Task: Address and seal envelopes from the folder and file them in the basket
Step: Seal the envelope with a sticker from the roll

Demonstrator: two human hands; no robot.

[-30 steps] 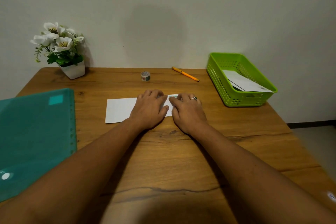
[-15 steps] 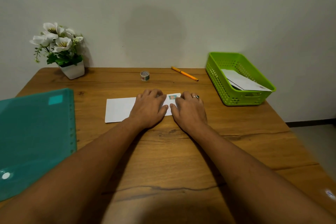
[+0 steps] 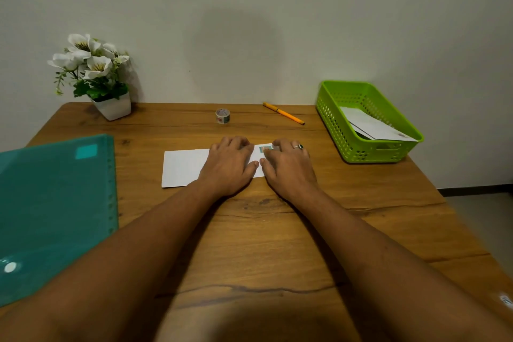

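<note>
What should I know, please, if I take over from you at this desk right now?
The left hand lies flat, pressing the middle of the envelope on the table.
The right hand lies flat on its right end, fingertips by the small sticker.
The basket at the right holds white envelopes. The folder lies at the left; the pen and tape roll sit at the back.
Done: the sticker is on this envelope; an address cannot be seen.
Left: file it in the basket, then check the folder for more.
</note>
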